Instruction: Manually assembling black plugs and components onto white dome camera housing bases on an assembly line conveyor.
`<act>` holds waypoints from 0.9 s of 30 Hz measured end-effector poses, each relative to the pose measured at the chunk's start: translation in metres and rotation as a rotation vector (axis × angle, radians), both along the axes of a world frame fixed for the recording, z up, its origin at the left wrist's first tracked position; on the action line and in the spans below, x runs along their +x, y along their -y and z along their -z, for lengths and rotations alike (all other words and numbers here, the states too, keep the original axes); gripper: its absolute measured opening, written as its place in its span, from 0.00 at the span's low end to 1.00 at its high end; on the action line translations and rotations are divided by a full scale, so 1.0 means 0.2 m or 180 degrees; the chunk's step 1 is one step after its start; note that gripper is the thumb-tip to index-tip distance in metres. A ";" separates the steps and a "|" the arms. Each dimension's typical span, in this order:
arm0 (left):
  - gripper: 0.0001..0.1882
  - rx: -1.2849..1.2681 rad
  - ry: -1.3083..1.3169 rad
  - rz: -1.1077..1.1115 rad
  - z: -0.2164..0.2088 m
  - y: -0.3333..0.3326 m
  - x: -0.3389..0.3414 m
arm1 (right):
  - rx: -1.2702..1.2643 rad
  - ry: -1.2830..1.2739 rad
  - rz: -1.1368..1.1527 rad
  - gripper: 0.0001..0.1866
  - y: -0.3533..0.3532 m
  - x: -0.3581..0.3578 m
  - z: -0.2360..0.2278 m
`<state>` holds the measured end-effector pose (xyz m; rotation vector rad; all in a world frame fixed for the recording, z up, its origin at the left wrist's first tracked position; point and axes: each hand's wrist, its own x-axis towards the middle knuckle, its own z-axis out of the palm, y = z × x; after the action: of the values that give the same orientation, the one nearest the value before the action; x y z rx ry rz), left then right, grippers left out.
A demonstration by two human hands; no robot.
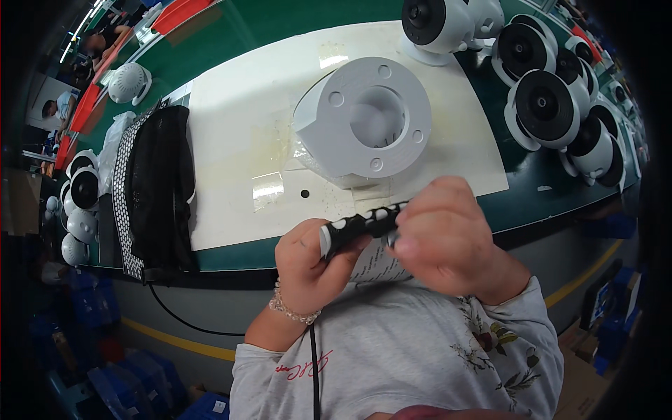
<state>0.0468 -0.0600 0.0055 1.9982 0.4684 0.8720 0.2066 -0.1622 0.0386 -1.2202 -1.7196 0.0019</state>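
My left hand [311,260] is closed around one end of a black strip with white round dots [357,227], held above the near edge of the table. My right hand [444,234] is closed at the strip's other end, fingers curled over it. A small greyish bit shows at its fingertips, too small to name. Beyond my hands, a white round housing [329,147] lies with its ring-shaped base facing up. That base has several shallow round recesses and a deep central opening.
A pale sheet [234,140] covers the middle of the green table [262,31]. Left of it lies a pile of black material [164,189] beside a dotted strip [126,182]. White cameras with black fronts [542,105] crowd the right side; more white units [82,189] stand at far left.
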 end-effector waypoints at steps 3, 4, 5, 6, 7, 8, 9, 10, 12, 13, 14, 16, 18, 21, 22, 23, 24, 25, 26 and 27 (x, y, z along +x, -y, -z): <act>0.10 0.0033 0.0021 0.0014 0.00 0.00 0.00 | 0.0143 -0.0631 -0.0130 0.20 -0.04 -0.01 0.02; 0.09 -0.0032 0.0087 0.0095 0.00 0.01 0.00 | 0.0142 -0.0626 -0.0140 0.20 -0.06 -0.02 0.02; 0.09 -0.0037 0.0098 0.0109 0.00 0.00 0.01 | 0.0185 -0.0797 -0.0091 0.18 -0.09 -0.04 0.02; 0.09 0.0097 0.0102 0.0138 -0.01 0.00 0.01 | 0.0231 -0.0965 -0.0042 0.17 -0.11 -0.05 0.02; 0.09 0.0232 0.0107 0.0167 -0.01 -0.01 0.02 | 0.0230 -0.0951 -0.0027 0.17 -0.10 -0.04 0.02; 0.09 0.0237 0.0127 0.0172 -0.01 -0.02 0.02 | 0.0279 -0.0531 -0.0362 0.14 -0.09 -0.02 0.01; 0.10 0.0218 0.0088 0.0168 0.00 -0.02 0.02 | 0.0324 -0.0107 -0.0696 0.11 -0.08 0.00 0.00; 0.10 0.0200 0.0050 0.0163 0.00 -0.03 0.02 | 0.0326 -0.0084 -0.0692 0.11 -0.08 0.02 -0.02; 0.10 0.0208 0.0069 0.0125 0.01 -0.04 0.02 | -0.0918 -0.0896 -0.1661 0.06 -0.10 0.08 -0.13; 0.10 0.0207 0.0070 0.0088 0.01 -0.04 0.02 | -0.1554 -0.1304 -0.2126 0.04 -0.11 0.09 -0.15; 0.13 0.0325 0.0070 0.0150 0.00 -0.05 0.01 | -0.0288 -0.0278 -0.0941 0.15 -0.10 0.08 -0.11; 0.15 0.0626 0.0283 0.0132 0.01 -0.07 0.03 | 0.0420 -0.0141 -0.0339 0.43 -0.20 0.20 -0.11; 0.12 0.0688 0.0315 -0.0084 0.01 -0.05 0.04 | 0.0242 -0.0853 -0.0123 0.38 -0.30 0.26 -0.13; 0.18 0.0869 0.0427 -0.0113 0.05 -0.09 0.09 | -0.0020 -0.1161 0.0031 0.38 -0.35 0.28 -0.14; 0.18 0.0867 0.0444 -0.0117 0.06 -0.10 0.09 | -0.0103 -0.1182 -0.0014 0.37 -0.36 0.28 -0.15; 0.17 0.0914 0.0387 -0.0096 0.07 -0.10 0.09 | -0.0110 -0.1171 -0.0021 0.37 -0.36 0.29 -0.15; 0.17 0.0958 0.0327 -0.0076 0.08 -0.11 0.09 | -0.0203 -0.1253 -0.0025 0.37 -0.36 0.29 -0.15; 0.17 0.0949 0.0334 -0.0087 0.09 -0.12 0.10 | -0.0297 -0.1337 -0.0028 0.38 -0.36 0.29 -0.15; 0.17 0.1030 0.0334 -0.0081 0.09 -0.12 0.10 | -0.0312 -0.1334 -0.0044 0.38 -0.36 0.28 -0.16; 0.17 0.1109 0.0333 -0.0075 0.10 -0.13 0.10 | -0.0359 -0.1275 0.0058 0.38 -0.36 0.28 -0.17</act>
<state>0.0659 -0.0342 -0.0144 2.2495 0.2952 1.1285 0.2623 -0.0897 0.0730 -1.2220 -1.3723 0.3159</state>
